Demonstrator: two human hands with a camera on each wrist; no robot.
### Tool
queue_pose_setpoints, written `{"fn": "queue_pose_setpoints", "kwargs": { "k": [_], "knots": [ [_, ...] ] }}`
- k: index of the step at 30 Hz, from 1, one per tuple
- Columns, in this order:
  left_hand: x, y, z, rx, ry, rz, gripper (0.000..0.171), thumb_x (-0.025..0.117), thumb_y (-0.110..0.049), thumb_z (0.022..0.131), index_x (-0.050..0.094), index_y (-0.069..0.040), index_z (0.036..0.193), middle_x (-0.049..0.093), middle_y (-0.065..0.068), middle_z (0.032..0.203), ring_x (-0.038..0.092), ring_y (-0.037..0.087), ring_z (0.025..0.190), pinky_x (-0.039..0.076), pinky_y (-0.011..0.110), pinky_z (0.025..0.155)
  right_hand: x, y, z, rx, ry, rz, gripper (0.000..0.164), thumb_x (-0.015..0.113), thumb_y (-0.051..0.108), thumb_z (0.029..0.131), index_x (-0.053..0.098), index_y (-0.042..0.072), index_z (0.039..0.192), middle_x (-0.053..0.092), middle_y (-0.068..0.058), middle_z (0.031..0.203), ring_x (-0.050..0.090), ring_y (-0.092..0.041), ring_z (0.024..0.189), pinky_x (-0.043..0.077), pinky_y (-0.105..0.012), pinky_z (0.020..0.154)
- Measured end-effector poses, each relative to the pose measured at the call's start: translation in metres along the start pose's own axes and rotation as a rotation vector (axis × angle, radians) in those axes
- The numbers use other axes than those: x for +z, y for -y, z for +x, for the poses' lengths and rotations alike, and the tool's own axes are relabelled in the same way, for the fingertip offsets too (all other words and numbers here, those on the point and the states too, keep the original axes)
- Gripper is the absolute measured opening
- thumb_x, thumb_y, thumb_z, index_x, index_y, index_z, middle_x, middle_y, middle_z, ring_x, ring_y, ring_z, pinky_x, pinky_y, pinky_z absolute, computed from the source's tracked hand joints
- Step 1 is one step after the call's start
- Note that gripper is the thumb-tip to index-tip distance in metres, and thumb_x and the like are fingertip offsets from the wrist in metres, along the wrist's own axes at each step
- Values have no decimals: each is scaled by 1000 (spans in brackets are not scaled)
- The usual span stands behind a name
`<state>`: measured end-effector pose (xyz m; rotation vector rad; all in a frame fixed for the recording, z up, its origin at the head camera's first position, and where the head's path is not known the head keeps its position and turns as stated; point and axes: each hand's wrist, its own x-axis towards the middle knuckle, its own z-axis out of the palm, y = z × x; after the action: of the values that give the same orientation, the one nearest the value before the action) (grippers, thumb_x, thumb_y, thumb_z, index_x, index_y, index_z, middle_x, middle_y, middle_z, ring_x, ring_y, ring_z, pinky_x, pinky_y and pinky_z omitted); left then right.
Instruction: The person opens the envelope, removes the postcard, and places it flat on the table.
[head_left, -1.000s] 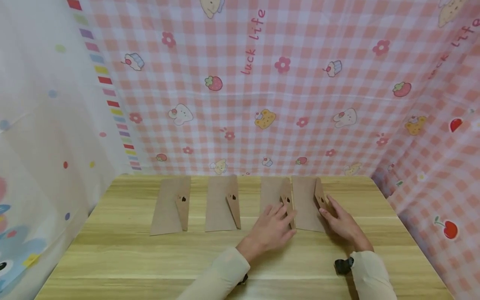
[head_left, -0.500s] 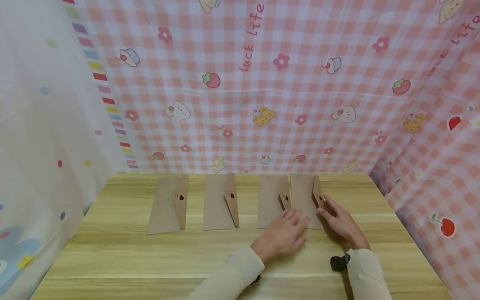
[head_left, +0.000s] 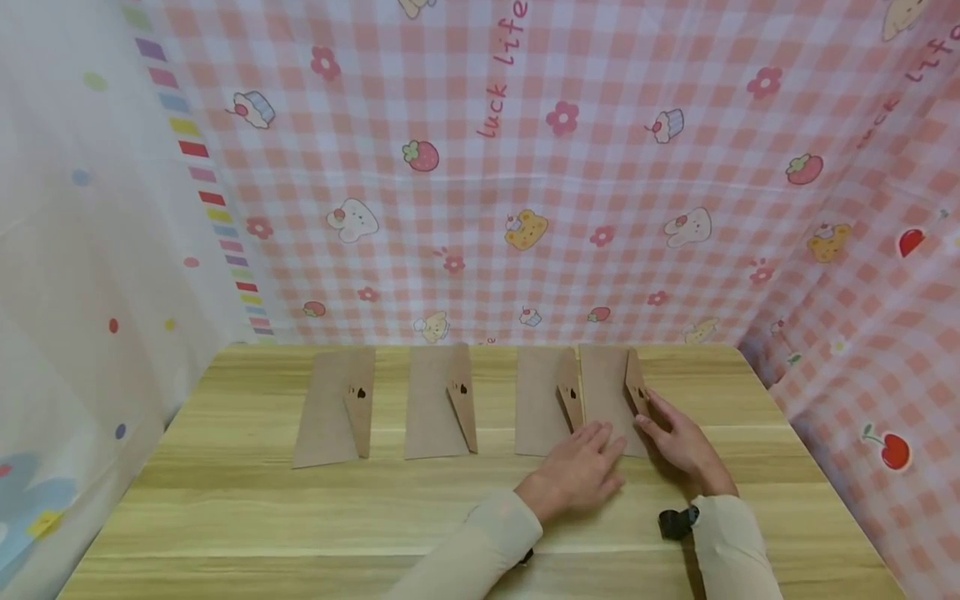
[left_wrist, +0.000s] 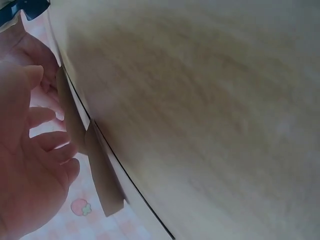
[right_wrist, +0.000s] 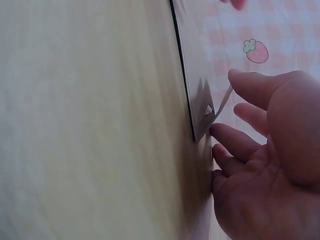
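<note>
Now your loosely spread, empty left grip (head_left: 573, 468) is hiding the third kraft envelope's (head_left: 536, 408) lower right corner; your relaxed right grip (head_left: 684, 444) is touching the rightmost envelope's (head_left: 604, 400) flap (head_left: 635, 382).

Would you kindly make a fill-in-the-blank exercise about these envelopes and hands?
The number of rectangular brown paper envelopes on the pale wooden table is ____.
The bare hand at the flap of the rightmost envelope is the person's ____.
The pink-and-white checked cloth reads "luck ____".
Missing words: four; right; life.
</note>
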<state>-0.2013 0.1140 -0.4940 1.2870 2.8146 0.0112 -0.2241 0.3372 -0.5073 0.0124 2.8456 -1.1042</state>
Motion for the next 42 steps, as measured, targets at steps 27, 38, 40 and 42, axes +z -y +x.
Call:
{"fn": "queue_pose_setpoints", "kwargs": {
  "k": [27,38,40,42],
  "knots": [
    [0,-6,-5,-136,184,88,64,29,-64,100,26,-34,157,22,-1,164,20,14,151,18,32,122,3,1,-5,-53,16,-1,65,49,39,104,31,3,154,30,-29,155,27,-53,140,24,-69,109],
    [-1,-7,-4,-144,200,90,64,32,-63,100,25,-35,157,22,-3,164,19,13,151,16,32,122,0,2,-6,-23,20,40,65,50,40,104,30,4,155,29,-26,157,23,-51,143,20,-67,111],
    [-2,-8,-4,-145,200,89,64,32,-63,100,26,-36,157,22,-3,164,19,12,151,16,32,122,-1,1,-5,-28,24,61,66,50,40,104,28,3,155,29,-24,156,21,-50,144,19,-66,112],
    [-3,-8,-3,-146,202,84,64,33,-63,100,25,-35,157,21,-2,164,19,12,151,17,31,122,-1,0,-5,-32,30,88,67,50,39,104,27,3,155,30,-23,156,20,-49,145,18,-66,113]
  ]
}}
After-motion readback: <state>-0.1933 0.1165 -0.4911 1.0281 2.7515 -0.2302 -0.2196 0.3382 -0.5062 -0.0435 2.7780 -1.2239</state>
